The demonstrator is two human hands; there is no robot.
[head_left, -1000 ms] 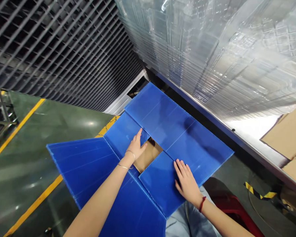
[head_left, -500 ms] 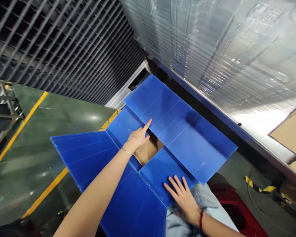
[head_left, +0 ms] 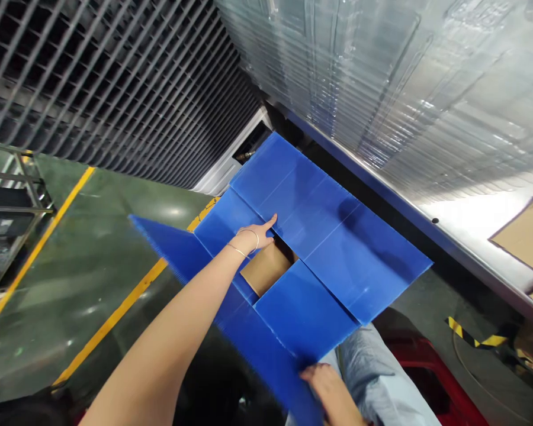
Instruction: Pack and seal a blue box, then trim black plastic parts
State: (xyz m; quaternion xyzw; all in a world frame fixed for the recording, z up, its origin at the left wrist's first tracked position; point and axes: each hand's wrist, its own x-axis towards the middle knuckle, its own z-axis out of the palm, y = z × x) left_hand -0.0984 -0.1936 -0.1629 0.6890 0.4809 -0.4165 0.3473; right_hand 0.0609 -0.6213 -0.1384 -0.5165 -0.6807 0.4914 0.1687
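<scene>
A blue corrugated-plastic box (head_left: 308,307) lies below me, its far long flap (head_left: 328,219) folded inward over the short flaps. Brown cardboard (head_left: 269,269) shows through the gap in the middle. My left hand (head_left: 260,234) reaches across to the gap, index finger stretched onto the edge of the far flap and thumb apart; its other fingers are mostly hidden. Down at the near corner, my right hand (head_left: 328,387) has its fingers closed at the end of the near long flap (head_left: 257,346), which stands tilted up and is blurred.
A dark ribbed grating (head_left: 128,77) rises at upper left, and a film-wrapped stack (head_left: 382,89) at upper right. Yellow lines (head_left: 115,322) mark the green floor. A metal rack (head_left: 15,207) stands left; a red object (head_left: 439,367) lies lower right.
My right hand has left the short flap, moved down and taken hold of the near long flap. That flap has swung up and inward. My left hand stays almost in place.
</scene>
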